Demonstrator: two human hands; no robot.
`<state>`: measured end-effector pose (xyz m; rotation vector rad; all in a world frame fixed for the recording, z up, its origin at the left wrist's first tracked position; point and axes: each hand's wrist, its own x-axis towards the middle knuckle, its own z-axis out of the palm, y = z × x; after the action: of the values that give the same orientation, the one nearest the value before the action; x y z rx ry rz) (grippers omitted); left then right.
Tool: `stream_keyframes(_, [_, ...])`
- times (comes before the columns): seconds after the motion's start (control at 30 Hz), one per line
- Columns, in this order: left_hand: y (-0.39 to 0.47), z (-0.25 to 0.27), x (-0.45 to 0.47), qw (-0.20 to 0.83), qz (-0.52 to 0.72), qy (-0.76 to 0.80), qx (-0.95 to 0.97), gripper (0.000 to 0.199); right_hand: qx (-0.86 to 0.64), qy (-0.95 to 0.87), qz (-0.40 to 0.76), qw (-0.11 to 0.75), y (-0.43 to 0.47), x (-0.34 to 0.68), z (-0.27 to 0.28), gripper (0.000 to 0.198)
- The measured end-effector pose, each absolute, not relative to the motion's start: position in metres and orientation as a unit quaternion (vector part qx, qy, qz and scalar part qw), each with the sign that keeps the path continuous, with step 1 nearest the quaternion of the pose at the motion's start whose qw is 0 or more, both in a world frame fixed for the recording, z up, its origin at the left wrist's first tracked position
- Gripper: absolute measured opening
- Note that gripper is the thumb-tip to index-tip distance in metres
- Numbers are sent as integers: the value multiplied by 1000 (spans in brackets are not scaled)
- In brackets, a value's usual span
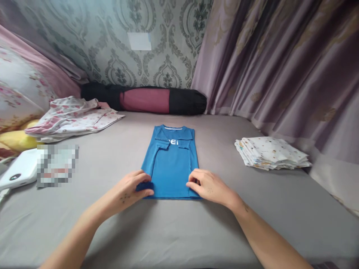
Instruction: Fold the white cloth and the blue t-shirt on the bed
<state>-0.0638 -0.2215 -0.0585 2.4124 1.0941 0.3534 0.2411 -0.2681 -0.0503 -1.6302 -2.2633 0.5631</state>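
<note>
A blue T-shirt [170, 168] lies flat on the grey bed, folded into a narrow rectangle. Its collar points away from me, and both sides and sleeves are turned inward over the chest, partly covering white letters. My left hand [133, 188] rests on the shirt's lower left corner, thumb and fingers apart with blue cloth showing between them. At the lower right side, my right hand [210, 186] has its fingers curled towards the thumb on the folded edge. The cloth beneath its palm is hidden.
White printed cloths [272, 152] are stacked at right. Flowered clothing [75, 116], a white power bank [24, 170] and a blurred-out item [57, 166] lie at left. Behind the shirt is a long black-and-maroon bag [144, 100], against the patterned wall. Purple curtains [266, 56] hang at right.
</note>
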Motion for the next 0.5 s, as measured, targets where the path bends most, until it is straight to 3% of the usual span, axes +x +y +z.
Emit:
stream_keyframes(0.1, [-225, -54, -67, 261, 111, 383, 879, 32, -536, -802, 232, 126, -274, 241, -41, 14])
stream_keyframes(0.27, [-222, -61, -80, 271, 109, 338, 894, 27, -495, -819, 280, 76, -275, 248, -35, 30])
stream_keyframes(0.5, [-217, -66, -85, 219, 96, 306, 922, 30, -481, -831, 270, 76, -276, 254, -38, 23])
